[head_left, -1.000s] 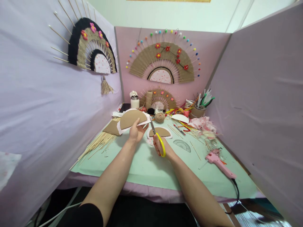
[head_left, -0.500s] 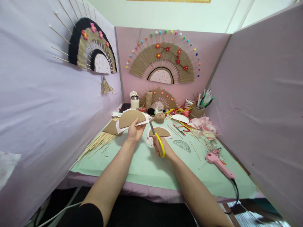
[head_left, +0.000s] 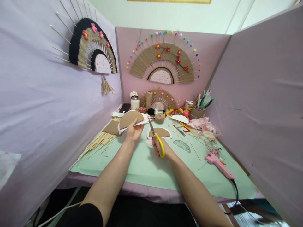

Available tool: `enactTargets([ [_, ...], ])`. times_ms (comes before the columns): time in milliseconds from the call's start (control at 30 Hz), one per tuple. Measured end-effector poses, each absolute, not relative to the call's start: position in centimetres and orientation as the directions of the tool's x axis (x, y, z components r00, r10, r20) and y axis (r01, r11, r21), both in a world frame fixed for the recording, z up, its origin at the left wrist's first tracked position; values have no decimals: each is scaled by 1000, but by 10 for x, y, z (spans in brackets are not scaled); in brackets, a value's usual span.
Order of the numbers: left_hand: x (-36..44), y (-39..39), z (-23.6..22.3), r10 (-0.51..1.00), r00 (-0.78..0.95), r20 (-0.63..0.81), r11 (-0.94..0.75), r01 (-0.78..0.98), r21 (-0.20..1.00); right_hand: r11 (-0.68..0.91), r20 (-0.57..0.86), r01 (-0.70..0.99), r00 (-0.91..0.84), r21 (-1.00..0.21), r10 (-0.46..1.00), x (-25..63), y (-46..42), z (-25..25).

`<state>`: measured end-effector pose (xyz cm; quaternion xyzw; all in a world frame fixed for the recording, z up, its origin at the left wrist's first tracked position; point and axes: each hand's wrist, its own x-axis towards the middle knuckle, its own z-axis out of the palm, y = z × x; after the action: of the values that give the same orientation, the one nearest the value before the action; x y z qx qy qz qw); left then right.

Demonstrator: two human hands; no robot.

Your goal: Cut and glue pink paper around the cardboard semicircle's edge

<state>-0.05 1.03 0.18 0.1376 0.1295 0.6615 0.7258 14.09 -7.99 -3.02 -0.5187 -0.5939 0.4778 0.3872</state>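
My left hand pinches a brown cardboard half-disc backed with white fabric and holds it up above the green mat. My right hand grips yellow-handled scissors, whose blades point up and left toward the right edge of the half-disc. Behind the scissors, a second cardboard half-disc on white fabric lies flat on the mat.
A pile of bamboo skewers lies at the left. A ball of twine, a clear protractor and a pink glue gun lie on the green mat. A cup of tools and pink fabric scraps sit at the back right.
My left hand has turned and shifted the half-disc slightly up and left. The scissors followed a little, their blades nearer its edge.
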Motion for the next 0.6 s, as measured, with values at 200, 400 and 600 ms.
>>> enactTargets([
  [200, 1, 10, 3, 997, 73, -25, 77, -924, 374, -8, -46, 180, -208, -984, 977, 141, -79, -33],
  [400, 1, 10, 5, 998, 69, -2, 66, -943, 327, -29, -81, 206, -249, -978, 965, 141, -78, -36],
  [600, 4, 5, 7, 996, 92, -2, 87, -932, 352, -45, -90, 193, -233, -980, 968, 140, -77, -37],
])
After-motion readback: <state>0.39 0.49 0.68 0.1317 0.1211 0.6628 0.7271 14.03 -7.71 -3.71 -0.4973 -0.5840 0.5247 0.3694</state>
